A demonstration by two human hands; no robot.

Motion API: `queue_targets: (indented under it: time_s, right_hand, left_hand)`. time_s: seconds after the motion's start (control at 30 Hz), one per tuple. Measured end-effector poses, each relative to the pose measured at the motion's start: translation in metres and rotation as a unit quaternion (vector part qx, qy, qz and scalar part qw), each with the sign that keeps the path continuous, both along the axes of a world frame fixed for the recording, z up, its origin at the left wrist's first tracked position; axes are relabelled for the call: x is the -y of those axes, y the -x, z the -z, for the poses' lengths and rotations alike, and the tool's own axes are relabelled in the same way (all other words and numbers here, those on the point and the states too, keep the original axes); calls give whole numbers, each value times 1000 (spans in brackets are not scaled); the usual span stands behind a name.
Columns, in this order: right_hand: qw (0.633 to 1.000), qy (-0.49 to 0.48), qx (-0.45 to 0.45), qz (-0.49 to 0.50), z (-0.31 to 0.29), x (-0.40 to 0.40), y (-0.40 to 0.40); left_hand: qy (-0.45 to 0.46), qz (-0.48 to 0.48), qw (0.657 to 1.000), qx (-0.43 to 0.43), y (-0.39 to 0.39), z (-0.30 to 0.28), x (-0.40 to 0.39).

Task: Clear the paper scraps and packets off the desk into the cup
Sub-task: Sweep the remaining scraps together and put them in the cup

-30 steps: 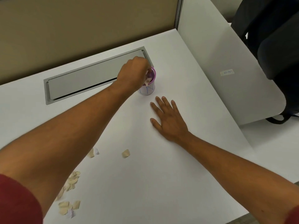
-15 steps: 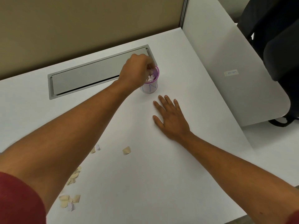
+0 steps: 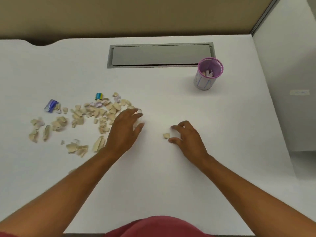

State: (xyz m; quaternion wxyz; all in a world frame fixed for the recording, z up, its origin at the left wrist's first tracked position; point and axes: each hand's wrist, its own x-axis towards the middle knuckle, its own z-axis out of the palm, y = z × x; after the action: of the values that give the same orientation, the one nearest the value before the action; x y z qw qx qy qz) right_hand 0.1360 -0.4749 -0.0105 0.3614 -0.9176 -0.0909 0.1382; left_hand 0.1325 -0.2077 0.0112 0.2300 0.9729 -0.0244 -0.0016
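A purple mesh cup (image 3: 210, 74) stands upright at the back right of the white desk (image 3: 171, 177), with a few scraps inside. Several beige and white paper scraps (image 3: 95, 115) lie scattered at the left, along with a blue-white packet (image 3: 51, 105) and a small blue-yellow packet (image 3: 99, 96). My left hand (image 3: 125, 130) is at the right edge of the pile, fingers and thumb curled round a small white scrap (image 3: 137, 119). My right hand (image 3: 187, 137) rests in the middle, index and thumb apart beside a lone beige scrap (image 3: 166, 135).
A grey cable-tray lid (image 3: 160, 55) is set into the desk behind the pile, left of the cup. A tan partition (image 3: 136, 14) backs the desk and a grey side panel (image 3: 287, 82) closes the right. My red shirt (image 3: 159, 226) shows at the front edge.
My left hand left the cup and came back to the scrap pile. My right hand drew back from lying flat and curled beside a lone scrap. The view swung left.
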Motion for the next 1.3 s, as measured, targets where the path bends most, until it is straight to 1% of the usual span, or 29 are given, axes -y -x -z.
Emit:
queue_targets:
  time_s: [0.07, 0.17, 0.27, 0.37, 0.43, 0.5, 0.57, 0.63, 0.7, 0.8, 0.87, 0.97, 1.03, 1.1, 1.17, 1.23, 1.3]
  right_hand:
    - [1000, -24, -18, 8, -1, -23, 0]
    - [1000, -17, -22, -6, -3, -53, -9]
    - [999, -4, -20, -24, -8, -83, -18]
    - [998, -22, -38, -34, -15, -111, -24]
    - [998, -54, -32, -21, -20, -123, -29]
    - [998, -61, 15, 6, -25, -130, -36]
    - [999, -23, 47, 0, -25, -138, -45]
    - [998, 46, 24, -35, -22, -148, -49]
    - [991, 117, 14, -68, -15, -162, -45]
    - [982, 154, 24, -104, -4, -186, -27]
    - [978, 162, 47, -123, 1, -202, -8]
    - [968, 173, 79, -162, 9, -221, 25]
    - [968, 153, 90, -179, 13, -229, 40]
    - [979, 105, 99, -146, 11, -234, 40]
    - [981, 72, 150, -99, 6, -236, 26]
    - [980, 64, 172, -72, 2, -239, 3]
    - [983, 99, 139, -69, -4, -246, -18]
  left_hand:
    - [-49, 7, 998, -30, 26, 21, -13]
    - [-64, 36, 996, -46, 46, 37, -19]
    - [-75, 62, 995, -16, 50, 36, -23]
    - [-84, 59, 993, 51, 54, 30, -43]
    - [-101, 30, 991, 77, 56, 23, -66]
    - [-154, -32, 986, 61, 62, 20, -92]
    - [-196, -119, 973, 16, 71, 22, -116]
    - [-183, -190, 964, -35, 81, 28, -134]
    - [-153, -209, 963, -72, 88, 39, -146]
    - [-120, -171, 973, -99, 96, 51, -146]
    - [-116, -126, 981, -92, 99, 53, -139]
    - [-108, -63, 991, -58, 102, 50, -129]
    - [-85, -51, 995, -25, 103, 46, -130]
    - [-72, -54, 996, 12, 101, 42, -143]
    - [-78, -64, 994, 41, 94, 41, -164]
    - [-92, -78, 992, 40, 81, 39, -190]
    - [-117, -88, 989, 8, 66, 39, -211]
